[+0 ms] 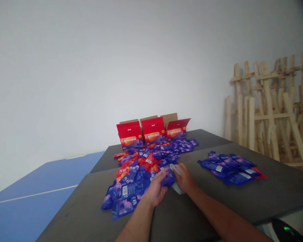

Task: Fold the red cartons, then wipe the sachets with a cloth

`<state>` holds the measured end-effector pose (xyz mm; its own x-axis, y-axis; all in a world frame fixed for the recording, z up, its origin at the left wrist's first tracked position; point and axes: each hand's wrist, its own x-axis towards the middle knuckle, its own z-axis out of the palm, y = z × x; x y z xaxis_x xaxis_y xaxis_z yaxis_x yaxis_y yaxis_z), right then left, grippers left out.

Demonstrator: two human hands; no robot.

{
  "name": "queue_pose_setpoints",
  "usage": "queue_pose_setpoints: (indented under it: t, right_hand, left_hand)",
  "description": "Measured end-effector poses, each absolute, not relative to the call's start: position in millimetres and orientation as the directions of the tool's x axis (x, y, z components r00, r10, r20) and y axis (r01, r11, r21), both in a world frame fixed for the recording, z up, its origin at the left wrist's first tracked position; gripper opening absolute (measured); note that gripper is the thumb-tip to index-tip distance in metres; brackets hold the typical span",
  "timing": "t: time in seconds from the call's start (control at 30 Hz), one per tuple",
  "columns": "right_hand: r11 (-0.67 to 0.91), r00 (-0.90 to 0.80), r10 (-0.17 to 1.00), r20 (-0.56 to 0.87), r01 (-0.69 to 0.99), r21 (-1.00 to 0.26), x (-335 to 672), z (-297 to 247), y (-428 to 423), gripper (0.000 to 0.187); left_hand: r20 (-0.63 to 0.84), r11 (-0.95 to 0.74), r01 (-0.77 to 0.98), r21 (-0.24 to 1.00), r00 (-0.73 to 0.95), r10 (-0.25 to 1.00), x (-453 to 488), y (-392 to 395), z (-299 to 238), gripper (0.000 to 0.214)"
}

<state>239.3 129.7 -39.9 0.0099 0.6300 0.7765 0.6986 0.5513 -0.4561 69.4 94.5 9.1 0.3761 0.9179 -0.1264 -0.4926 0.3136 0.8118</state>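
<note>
Purple pouch (168, 178) being gripped by left hand (156, 187), seemingly being kept steady against grey cloth (177, 189) being clutched by right hand (184, 178).

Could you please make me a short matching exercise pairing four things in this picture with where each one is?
Things
1. Three red printed cardboard boxes
2. Light-grey, crumpled, cloth-like piece
3. Pale wooden slatted frames
4. Small blue-purple flat pouch

Places
A. At the picture's right, beyond the dark grey table
B. Held in the left hand
C. In a row at the far end of that table, flaps raised
D. Held in the right hand

Pairs: 1-C, 2-D, 3-A, 4-B
</note>
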Motion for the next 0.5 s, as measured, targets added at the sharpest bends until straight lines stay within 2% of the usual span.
queue_pose_setpoints:
  t: [0.1, 0.2, 0.3, 0.4, 0.5]
  right_hand:
    - [0.541, -0.009, 0.65, 0.76, 0.708, -0.454, 238.7, -42.2, 129.1, 0.021]
    - [0.532, -0.097, 0.691, 0.717, 0.74, -0.413, 237.0, -41.5, 124.3, 0.026]
    - [0.512, -0.12, 0.716, 0.687, 0.76, -0.401, 236.4, -35.3, 118.1, 0.034]
    - [0.532, -0.065, 0.716, 0.695, 0.695, -0.484, 240.3, -24.5, 115.3, 0.038]
    - [0.545, -0.073, 0.757, 0.649, 0.619, -0.566, 245.2, -14.2, 116.1, 0.042]
  left_hand:
    - [-0.049, 0.207, -0.557, 0.805, 0.285, 0.957, 71.6, 96.8, 7.7, 0.041]
    - [0.022, 0.079, -0.61, 0.789, 0.157, 0.987, 74.1, 98.2, 7.9, 0.041]
    - [0.066, 0.036, -0.611, 0.791, 0.144, 0.987, 76.6, 99.0, 6.7, 0.045]
    - [0.095, 0.006, -0.521, 0.853, 0.167, 0.981, 78.5, 100.3, 0.6, 0.046]
    - [0.154, -0.084, -0.347, 0.934, 0.181, 0.971, 78.5, 101.8, -7.1, 0.044]
